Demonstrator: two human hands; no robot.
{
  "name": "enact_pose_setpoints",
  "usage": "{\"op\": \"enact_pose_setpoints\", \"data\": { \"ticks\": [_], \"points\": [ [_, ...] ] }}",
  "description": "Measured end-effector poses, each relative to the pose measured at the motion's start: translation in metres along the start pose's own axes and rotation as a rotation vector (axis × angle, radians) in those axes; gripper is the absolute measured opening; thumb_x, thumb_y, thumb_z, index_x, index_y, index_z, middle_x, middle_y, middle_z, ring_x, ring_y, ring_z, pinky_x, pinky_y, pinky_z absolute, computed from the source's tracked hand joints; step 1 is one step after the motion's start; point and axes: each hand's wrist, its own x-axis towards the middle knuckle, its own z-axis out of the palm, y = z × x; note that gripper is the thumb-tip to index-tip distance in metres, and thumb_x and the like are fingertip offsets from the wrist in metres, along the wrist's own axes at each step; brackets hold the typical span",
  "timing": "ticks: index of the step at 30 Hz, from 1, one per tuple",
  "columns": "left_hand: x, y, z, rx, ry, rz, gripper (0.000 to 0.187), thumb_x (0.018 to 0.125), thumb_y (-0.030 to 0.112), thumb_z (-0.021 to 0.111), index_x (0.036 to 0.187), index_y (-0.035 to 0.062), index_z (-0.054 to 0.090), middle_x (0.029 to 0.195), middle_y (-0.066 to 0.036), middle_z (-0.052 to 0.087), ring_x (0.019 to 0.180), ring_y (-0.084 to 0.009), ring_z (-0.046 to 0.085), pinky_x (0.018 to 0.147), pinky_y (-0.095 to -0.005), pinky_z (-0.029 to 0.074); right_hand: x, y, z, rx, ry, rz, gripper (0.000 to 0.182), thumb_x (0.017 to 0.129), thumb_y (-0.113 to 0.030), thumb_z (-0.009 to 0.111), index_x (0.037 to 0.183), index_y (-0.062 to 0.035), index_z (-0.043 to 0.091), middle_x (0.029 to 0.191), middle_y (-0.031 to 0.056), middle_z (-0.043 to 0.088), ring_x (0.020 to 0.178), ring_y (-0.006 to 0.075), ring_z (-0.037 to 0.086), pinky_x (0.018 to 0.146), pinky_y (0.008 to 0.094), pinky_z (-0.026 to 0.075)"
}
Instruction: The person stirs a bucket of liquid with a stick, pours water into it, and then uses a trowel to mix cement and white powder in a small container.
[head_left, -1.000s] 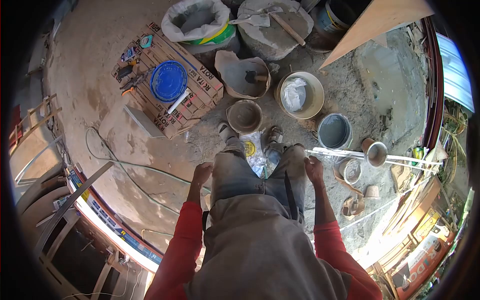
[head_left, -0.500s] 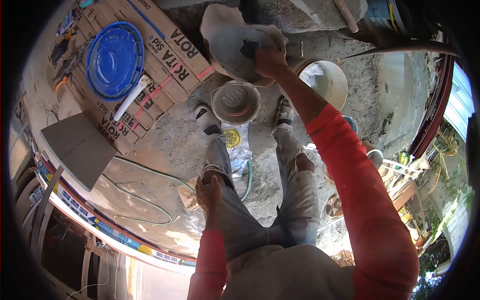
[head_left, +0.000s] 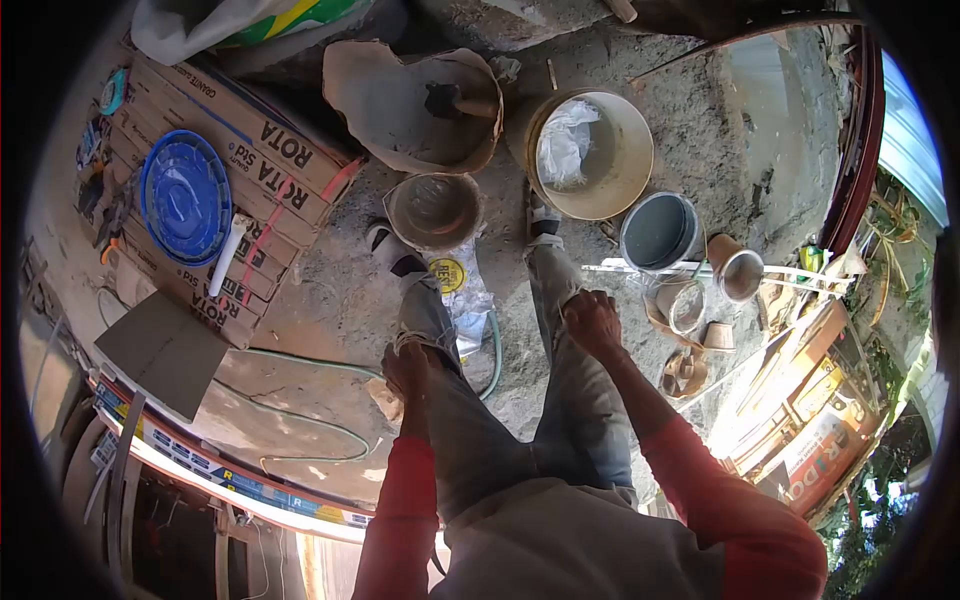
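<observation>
- The left hand (head_left: 407, 365) is resting on the left knee (head_left: 425, 330), fingers curled loosely against the trouser cloth and holding nothing
- The right hand (head_left: 592, 322) is lying on the right knee (head_left: 560, 300), fingers bent over it, with nothing in its grasp
- A small dirty bucket (head_left: 433, 210) is sitting on the ground between the two feet, just in front of the knees
- A torn sack (head_left: 415, 105) with a dark tool in it is lying beyond the small bucket, beside a large cream bucket (head_left: 590, 152)

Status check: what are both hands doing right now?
Left hand rests on left knee, empty. Right hand on right knee, empty. Small grey mortar-caked bucket stands between the feet.
</observation>
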Motion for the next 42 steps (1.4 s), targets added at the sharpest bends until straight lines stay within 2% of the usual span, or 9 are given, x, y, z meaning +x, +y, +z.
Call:
{"op": "enact_pose_setpoints", "data": {
  "ticks": [7, 10, 21, 26, 27, 28, 30, 33, 42],
  "points": [
    [0.110, 0.066, 0.020, -0.168, -0.096, 0.462, 0.062, 0.093, 0.038, 0.073, 0.140, -0.0026, 0.064, 0.133, -0.029, 0.069, 0.127, -0.0444, 0.064, 0.111, -0.0498, 0.050, -0.150, 0.065, 0.027, 0.515, -0.354, 0.186, 0.106, 0.092, -0.057, 0.077, 0.164, 0.0039, 0.029, 0.149, 0.0348, 0.055, 0.138, 0.0515, 0.055, 0.115, 0.0539, 0.046],
    [0.156, 0.102, 0.035, -0.101, -0.120, 0.615, 0.065, 0.090, 0.034, 0.076, 0.139, -0.0056, 0.063, 0.133, -0.030, 0.068, 0.127, -0.0447, 0.065, 0.111, -0.0496, 0.050, -0.158, -0.023, 0.005, 0.280, -0.322, 0.408, 0.127, 0.085, -0.063, 0.082, 0.167, 0.0069, 0.014, 0.153, 0.0371, 0.050, 0.143, 0.0520, 0.051, 0.117, 0.0530, 0.045],
    [0.340, 0.184, 0.104, -0.091, -0.071, 0.847, 0.084, 0.092, 0.037, 0.079, 0.153, -0.0105, 0.046, 0.152, -0.034, 0.055, 0.141, -0.0454, 0.056, 0.119, -0.0462, 0.045, -0.147, 0.033, 0.037, 0.341, -0.298, 0.553, 0.137, 0.077, -0.065, 0.086, 0.170, -0.0004, 0.008, 0.159, 0.0379, 0.042, 0.147, 0.0531, 0.045, 0.119, 0.0540, 0.042],
    [0.256, 0.156, 0.100, -0.015, -0.111, 0.788, 0.043, 0.100, 0.039, 0.068, 0.115, -0.0006, 0.075, 0.098, -0.018, 0.080, 0.092, -0.0383, 0.077, 0.083, -0.0506, 0.057, -0.151, 0.050, 0.030, 0.376, -0.284, 0.518, 0.136, 0.076, -0.071, 0.081, 0.170, -0.0021, 0.011, 0.156, 0.0394, 0.044, 0.142, 0.0554, 0.050, 0.117, 0.0557, 0.045],
    [0.236, 0.137, 0.109, -0.340, -0.349, 0.692, 0.041, 0.102, 0.037, 0.065, 0.111, -0.0019, 0.075, 0.095, -0.020, 0.079, 0.089, -0.0412, 0.076, 0.079, -0.0513, 0.056, -0.152, 0.054, 0.026, 0.381, -0.304, 0.531, 0.135, 0.076, -0.070, 0.081, 0.170, -0.0020, 0.011, 0.155, 0.0395, 0.044, 0.141, 0.0554, 0.051, 0.116, 0.0561, 0.046],
    [0.188, 0.141, 0.091, -0.160, -0.396, 0.789, 0.043, 0.105, 0.037, 0.062, 0.111, -0.0031, 0.074, 0.093, -0.021, 0.078, 0.087, -0.0371, 0.077, 0.079, -0.0481, 0.056, -0.150, 0.053, 0.022, 0.389, -0.325, 0.543, 0.135, 0.076, -0.070, 0.080, 0.170, -0.0019, 0.011, 0.155, 0.0396, 0.045, 0.141, 0.0555, 0.051, 0.115, 0.0565, 0.046],
    [0.110, 0.134, 0.081, -0.093, -0.085, 0.905, 0.044, 0.107, 0.037, 0.061, 0.111, -0.0052, 0.073, 0.091, -0.018, 0.078, 0.083, -0.0286, 0.077, 0.079, -0.0437, 0.057, -0.150, 0.056, 0.018, 0.366, -0.370, 0.557, 0.130, 0.078, -0.068, 0.079, 0.169, -0.0016, 0.013, 0.152, 0.0399, 0.047, 0.138, 0.0551, 0.054, 0.112, 0.0577, 0.048],
    [0.022, 0.141, 0.042, -0.219, -0.198, 0.627, 0.046, 0.108, 0.039, 0.060, 0.111, -0.0060, 0.072, 0.094, -0.014, 0.076, 0.085, -0.0232, 0.076, 0.081, -0.0404, 0.058, -0.151, 0.062, 0.010, 0.389, -0.414, 0.570, 0.127, 0.079, -0.066, 0.078, 0.168, -0.0014, 0.016, 0.152, 0.0381, 0.047, 0.137, 0.0548, 0.055, 0.111, 0.0584, 0.049],
    [-0.176, 0.148, -0.036, -0.459, -0.354, 0.535, 0.042, 0.113, 0.035, 0.055, 0.101, -0.0017, 0.071, 0.085, -0.004, 0.068, 0.072, -0.0100, 0.059, 0.065, -0.0313, 0.049, -0.118, 0.078, 0.009, 0.621, 0.125, 0.198, 0.090, 0.092, -0.047, 0.072, 0.157, 0.0043, 0.039, 0.144, 0.0314, 0.054, 0.130, 0.0526, 0.055, 0.111, 0.0573, 0.046]
  ]
}}
